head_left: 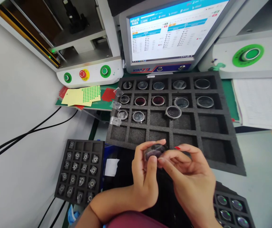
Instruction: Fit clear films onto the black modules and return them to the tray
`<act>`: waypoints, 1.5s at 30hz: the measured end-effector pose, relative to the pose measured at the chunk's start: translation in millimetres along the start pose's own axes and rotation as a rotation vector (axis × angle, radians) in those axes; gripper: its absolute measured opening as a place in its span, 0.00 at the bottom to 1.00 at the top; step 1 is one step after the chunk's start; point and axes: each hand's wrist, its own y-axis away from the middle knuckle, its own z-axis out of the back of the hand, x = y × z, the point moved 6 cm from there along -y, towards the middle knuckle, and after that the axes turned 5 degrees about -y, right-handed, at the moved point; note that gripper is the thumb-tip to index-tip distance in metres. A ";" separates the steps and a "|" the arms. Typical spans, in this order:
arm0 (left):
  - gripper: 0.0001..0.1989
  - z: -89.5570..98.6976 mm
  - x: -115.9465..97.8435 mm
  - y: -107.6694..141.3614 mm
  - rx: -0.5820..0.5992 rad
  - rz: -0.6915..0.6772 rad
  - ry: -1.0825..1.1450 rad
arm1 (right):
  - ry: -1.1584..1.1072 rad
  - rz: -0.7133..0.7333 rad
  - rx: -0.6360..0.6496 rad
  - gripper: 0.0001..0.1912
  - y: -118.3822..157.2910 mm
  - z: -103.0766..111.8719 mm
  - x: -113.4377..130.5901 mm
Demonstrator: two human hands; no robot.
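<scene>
Between my hands is a dark round watch-like piece (153, 152), its face tilted. The fingers and thumb of my left hand (145, 177) wrap round it. My right hand (190, 171) pinches at its right edge with thumb and index finger; whatever lies between those fingertips is too small to make out. Just beyond, a large grey foam tray (221, 139) holds several round watch-like pieces in its upper compartments. One round piece (173, 112) rests on the dividers, tilted across compartments.
A smaller foam tray (79, 144) with wrapped parts lies left, another tray (231, 210) at lower right. Behind stand a monitor (169, 34) and machines with green buttons (105, 71). Yellow sticker sheets (79, 96) lie at left, papers (262, 101) at right. Cables hang left.
</scene>
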 end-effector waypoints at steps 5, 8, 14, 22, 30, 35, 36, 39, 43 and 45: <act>0.10 2.2 1.9 1.2 -0.039 0.045 0.026 | 0.030 0.019 -0.001 0.19 1.9 -2.9 3.3; 0.11 2.0 4.3 -0.2 -0.060 0.091 0.060 | 0.028 0.014 -0.009 0.19 1.9 -1.6 2.5; 0.09 -3.3 4.6 -5.6 -0.073 0.103 0.019 | 0.017 0.036 -0.018 0.18 -0.6 3.5 7.6; 0.12 -7.2 8.9 -6.1 -0.096 0.118 -0.070 | 0.036 0.034 -0.060 0.20 -7.4 15.3 2.4; 0.07 15.0 -18.3 -63.4 0.068 -0.160 -0.576 | 0.020 0.035 -0.125 0.15 -13.3 50.9 -1.3; 0.11 -1.5 -27.2 -106.9 0.402 -0.746 -1.143 | 0.018 0.071 -0.148 0.16 -11.8 61.4 8.2; 0.10 -5.3 -24.2 -112.5 0.458 -0.802 -1.175 | 0.016 0.074 -0.139 0.15 -11.9 61.1 9.1; 0.09 -14.5 -13.9 -125.0 0.575 -0.857 -1.207 | 0.008 0.086 -0.117 0.15 -12.6 61.9 11.1; 0.11 -22.1 -4.1 -128.8 0.691 -0.894 -1.253 | 0.024 0.085 -0.113 0.14 -13.4 68.7 13.1; 0.13 -23.2 -1.3 -129.4 0.741 -0.897 -1.267 | 0.022 0.086 -0.118 0.15 -14.0 71.4 14.7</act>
